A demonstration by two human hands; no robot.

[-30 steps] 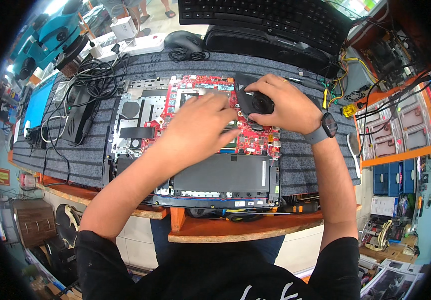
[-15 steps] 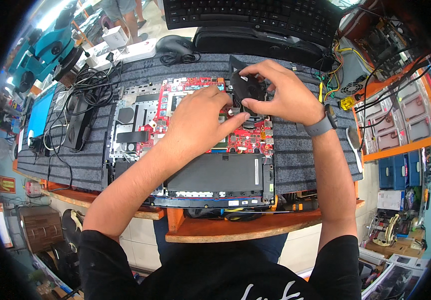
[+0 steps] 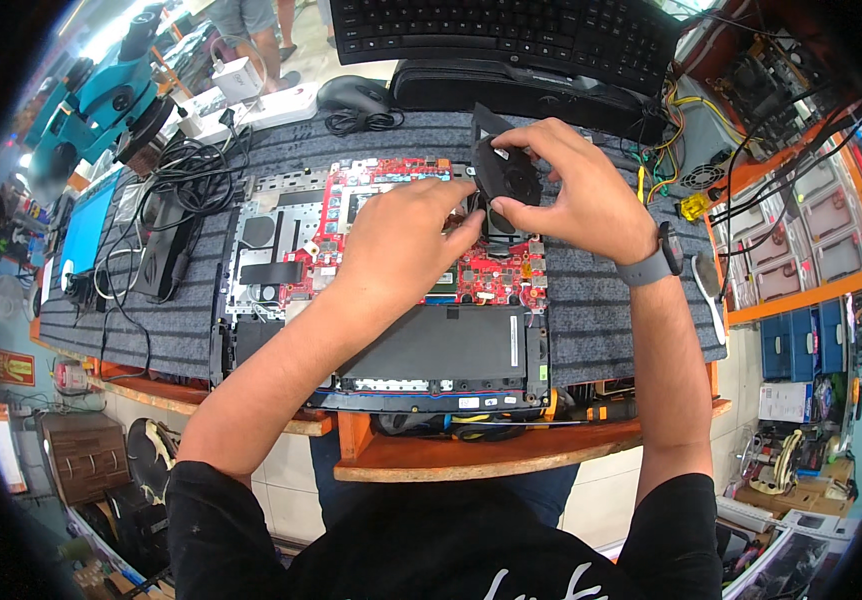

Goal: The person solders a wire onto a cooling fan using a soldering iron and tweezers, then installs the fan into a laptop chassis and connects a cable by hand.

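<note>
An opened laptop base lies before me with its red motherboard (image 3: 491, 280) and black battery (image 3: 431, 343) exposed. Over the board's far right part, a black cooling fan (image 3: 504, 178) is tilted up. My right hand (image 3: 581, 190) grips the fan by its right side, thumb below and fingers above. Reaching across the board, my left hand (image 3: 401, 235) has its thumb and fingertips drawn together at the fan's left edge. What they pinch there is too small to make out.
Behind the laptop are a black keyboard (image 3: 511, 35) and a mouse (image 3: 353, 95). Tangled cables (image 3: 186, 165) and a teal microscope (image 3: 116, 95) stand at left. A white-handled brush-like tool (image 3: 708, 295) lies right. Screwdrivers (image 3: 606, 411) sit in the shelf below the table edge.
My right hand has tilted the fan more upright and shifted it slightly right. My left fingertips have moved in closer to the fan's edge, with the thumb drawn nearer the fingers.
</note>
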